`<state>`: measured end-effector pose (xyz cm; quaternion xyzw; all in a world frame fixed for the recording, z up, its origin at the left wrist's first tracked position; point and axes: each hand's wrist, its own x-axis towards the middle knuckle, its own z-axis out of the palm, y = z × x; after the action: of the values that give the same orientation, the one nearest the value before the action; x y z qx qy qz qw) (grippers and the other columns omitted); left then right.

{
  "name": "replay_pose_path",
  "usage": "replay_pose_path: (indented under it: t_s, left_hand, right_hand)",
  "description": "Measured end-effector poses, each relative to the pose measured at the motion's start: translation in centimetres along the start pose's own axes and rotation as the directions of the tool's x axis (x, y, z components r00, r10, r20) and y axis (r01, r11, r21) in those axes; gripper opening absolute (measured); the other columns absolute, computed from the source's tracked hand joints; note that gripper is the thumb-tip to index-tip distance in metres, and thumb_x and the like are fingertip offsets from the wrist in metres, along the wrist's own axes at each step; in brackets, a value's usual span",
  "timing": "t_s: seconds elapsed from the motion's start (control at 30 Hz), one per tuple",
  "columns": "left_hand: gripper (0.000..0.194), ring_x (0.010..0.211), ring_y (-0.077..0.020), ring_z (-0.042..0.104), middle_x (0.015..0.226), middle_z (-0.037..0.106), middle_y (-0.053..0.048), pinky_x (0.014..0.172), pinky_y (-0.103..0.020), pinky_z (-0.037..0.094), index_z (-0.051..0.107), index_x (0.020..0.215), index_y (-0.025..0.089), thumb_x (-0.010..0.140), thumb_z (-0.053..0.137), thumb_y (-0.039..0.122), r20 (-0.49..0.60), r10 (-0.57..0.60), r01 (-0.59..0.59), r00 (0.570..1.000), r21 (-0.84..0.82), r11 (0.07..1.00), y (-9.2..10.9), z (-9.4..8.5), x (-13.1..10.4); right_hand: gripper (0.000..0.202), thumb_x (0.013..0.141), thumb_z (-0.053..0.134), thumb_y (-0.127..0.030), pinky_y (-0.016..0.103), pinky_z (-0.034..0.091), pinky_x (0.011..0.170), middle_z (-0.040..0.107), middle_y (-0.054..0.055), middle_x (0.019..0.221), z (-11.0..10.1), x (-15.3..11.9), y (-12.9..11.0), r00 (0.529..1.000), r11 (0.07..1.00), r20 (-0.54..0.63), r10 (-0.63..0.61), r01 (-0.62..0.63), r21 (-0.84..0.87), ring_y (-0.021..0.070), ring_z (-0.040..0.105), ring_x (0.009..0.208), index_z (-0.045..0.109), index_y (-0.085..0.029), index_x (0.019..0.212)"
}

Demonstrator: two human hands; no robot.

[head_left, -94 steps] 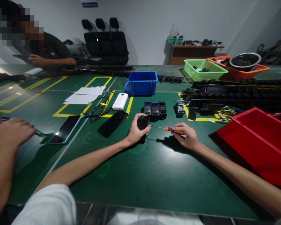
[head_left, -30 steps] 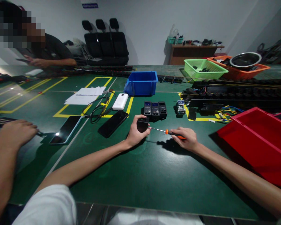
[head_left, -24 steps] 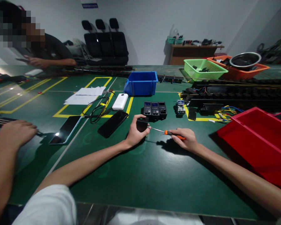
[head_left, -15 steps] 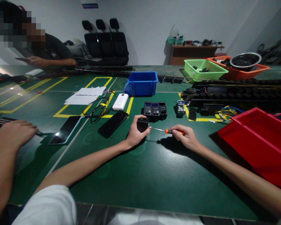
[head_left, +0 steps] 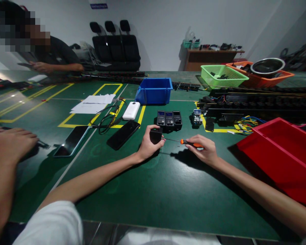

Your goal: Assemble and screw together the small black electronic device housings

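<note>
My left hand (head_left: 148, 145) is closed around a small black box-shaped module (head_left: 156, 135), holding it just above the green table. In my right hand (head_left: 203, 148) is a screwdriver (head_left: 192, 144) with an orange and black handle. Its thin shaft points left, and the tip meets the right side of the module by my left thumb; the exact contact point is too small to make out. Just behind my left hand stand three similar black modules (head_left: 169, 119) in a row. A small circuit board assembly (head_left: 197, 117) sits to their right.
A blue bin (head_left: 155, 91) stands behind the modules, and a red bin (head_left: 277, 160) is at the right. Left of my hands lie a black phone (head_left: 123, 135), a white power bank (head_left: 131, 111) and another phone (head_left: 71, 141). A neighbour's hand (head_left: 14, 144) works at far left.
My right hand's fingers have shifted on the screwdriver handle, showing more of it. The module stays in my left hand. The neighbour's hand at far left has moved slightly left.
</note>
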<state>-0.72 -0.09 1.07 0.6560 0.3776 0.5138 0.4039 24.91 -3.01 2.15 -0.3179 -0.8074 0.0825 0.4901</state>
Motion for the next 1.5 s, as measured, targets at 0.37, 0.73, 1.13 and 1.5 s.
replay_pose_path:
  t_s: [0.37,0.73,1.13,1.5]
  left_hand:
    - [0.051,0.075,-0.0133,0.067,0.087,0.065,-0.001,0.065,-0.025,0.056,0.042,0.118,0.022,0.075,0.07,0.02,-0.007,0.005,-0.005,1.0,0.008,1.0,-0.1,0.1,0.0]
    - [0.051,0.071,-0.013,0.066,0.085,0.066,0.0,0.064,-0.026,0.055,0.041,0.118,0.022,0.075,0.07,0.021,-0.012,0.014,-0.013,1.0,0.017,1.0,-0.3,0.1,0.0]
    - [0.051,0.07,-0.0135,0.065,0.09,0.064,-0.002,0.065,-0.028,0.054,0.044,0.118,0.021,0.075,0.072,0.026,-0.029,0.019,-0.019,0.999,0.002,1.0,-0.5,-0.3,0.4]
    - [0.053,0.11,-0.0233,0.061,0.122,0.064,-0.013,0.1,-0.043,0.046,0.048,0.123,0.018,0.077,0.069,0.033,0.14,0.149,-0.145,0.979,-0.035,0.989,0.2,-0.7,0.1]
  right_hand:
    - [0.015,0.085,0.069,-0.024,0.025,0.053,0.061,0.074,0.006,0.083,-0.3,-0.1,-0.7,0.986,0.988,0.077,0.147,-0.15,0.036,0.0149,0.067,0.067,0.071,-0.018,0.099]
    - [0.023,0.085,0.068,-0.039,0.023,0.043,0.051,0.063,0.0,0.062,0.0,0.5,-0.9,0.824,0.78,0.197,0.532,-0.567,0.265,0.0108,0.055,0.053,0.071,-0.016,0.088]
    - [0.024,0.084,0.068,-0.04,0.026,0.046,0.05,0.068,0.003,0.071,-0.1,-0.1,0.4,0.838,0.81,0.119,0.532,-0.545,0.215,0.0135,0.06,0.055,0.07,-0.018,0.091]
    - [0.016,0.088,0.062,-0.031,0.038,0.052,0.075,0.069,0.008,0.096,-0.1,-0.4,4.0,0.918,0.93,0.226,0.326,-0.268,-0.252,0.0245,0.063,0.089,0.066,-0.022,0.1]
